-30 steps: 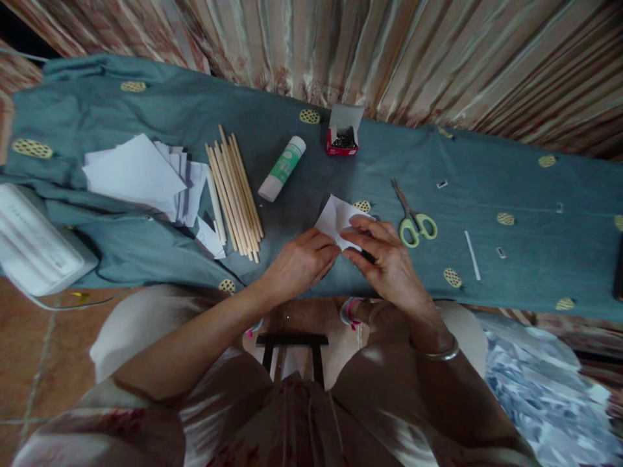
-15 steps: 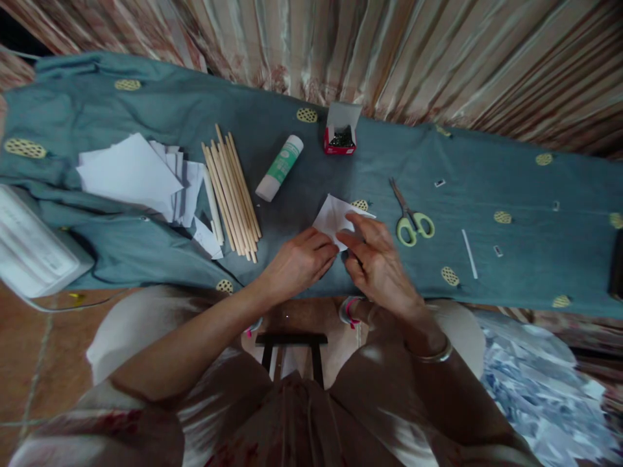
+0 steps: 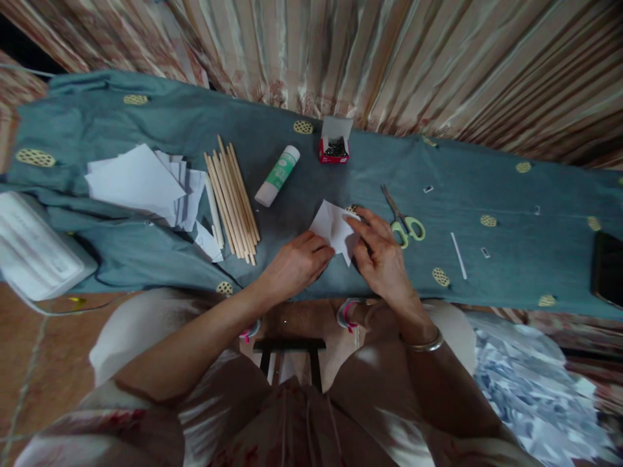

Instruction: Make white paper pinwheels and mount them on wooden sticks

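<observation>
A small folded white paper [image 3: 333, 227] lies on the teal cloth [image 3: 487, 188] near its front edge. My left hand [image 3: 296, 264] pinches the paper's lower left edge with curled fingers. My right hand [image 3: 380, 253] grips the paper's right side, thumb and fingers pressed onto it. Green-handled scissors [image 3: 405, 224] lie just right of my right hand. A bundle of wooden sticks [image 3: 232, 198] lies to the left of my left hand.
A green-and-white glue stick [image 3: 278, 176] and an open red box of small dark pieces [image 3: 333, 148] sit behind the paper. White paper sheets [image 3: 141, 185] are piled at left, a white device [image 3: 36, 250] at far left. A thin white strip [image 3: 458, 255] lies right. Striped curtain behind.
My right hand has slid down and closer over the paper's right side, and the paper has been drawn slightly toward me. My left hand stays on the paper's edge. The view has shifted slightly.
</observation>
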A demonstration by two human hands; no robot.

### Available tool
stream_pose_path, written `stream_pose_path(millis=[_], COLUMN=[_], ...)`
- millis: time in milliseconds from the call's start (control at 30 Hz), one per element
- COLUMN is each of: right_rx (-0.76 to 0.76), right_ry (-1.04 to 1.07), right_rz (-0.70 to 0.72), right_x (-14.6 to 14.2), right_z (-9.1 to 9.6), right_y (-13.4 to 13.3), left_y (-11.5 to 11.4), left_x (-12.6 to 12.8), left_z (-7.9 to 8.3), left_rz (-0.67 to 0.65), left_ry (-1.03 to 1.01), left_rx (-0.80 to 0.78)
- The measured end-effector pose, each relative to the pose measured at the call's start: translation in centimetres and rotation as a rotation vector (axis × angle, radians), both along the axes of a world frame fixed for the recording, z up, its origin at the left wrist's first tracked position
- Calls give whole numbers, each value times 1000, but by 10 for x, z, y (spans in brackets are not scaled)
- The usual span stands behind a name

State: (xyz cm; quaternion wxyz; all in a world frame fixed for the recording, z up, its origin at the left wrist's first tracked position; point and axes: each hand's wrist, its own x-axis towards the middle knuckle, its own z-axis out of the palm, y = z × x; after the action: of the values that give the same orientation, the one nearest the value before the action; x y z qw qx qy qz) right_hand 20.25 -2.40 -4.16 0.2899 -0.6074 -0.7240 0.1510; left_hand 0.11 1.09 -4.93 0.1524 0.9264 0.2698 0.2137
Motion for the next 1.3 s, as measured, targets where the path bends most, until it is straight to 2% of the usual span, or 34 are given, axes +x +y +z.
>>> stream_pose_path(millis=[233, 400, 500, 667, 800, 933, 1133, 1300], right_rx=[-55, -110, -165, -176, -161, -137, -90, -134], right_ry=[70, 185, 210, 187, 145, 116, 105, 162], right_rz=[-4, 15, 23, 29, 25, 35, 71, 149], right_x=[13, 15, 15, 15, 15, 13, 10, 11], right_z=[3, 6, 6, 8, 10, 12, 17, 14], right_y=[15, 8, 3, 0, 0, 0, 0, -1], left_y=[9, 31, 35, 18, 5, 3, 1, -1], left_x=[-11, -31, -37, -26, -16, -11, -9, -9], left_z=[5, 7, 10, 15, 14, 11, 9, 8], left_rz=[22, 87, 112, 89, 23, 5, -2, 4], left_ry=[7, -3, -21, -52, 40, 126, 141, 149], left_rx=[32, 17, 16, 48, 101, 151, 219, 216])
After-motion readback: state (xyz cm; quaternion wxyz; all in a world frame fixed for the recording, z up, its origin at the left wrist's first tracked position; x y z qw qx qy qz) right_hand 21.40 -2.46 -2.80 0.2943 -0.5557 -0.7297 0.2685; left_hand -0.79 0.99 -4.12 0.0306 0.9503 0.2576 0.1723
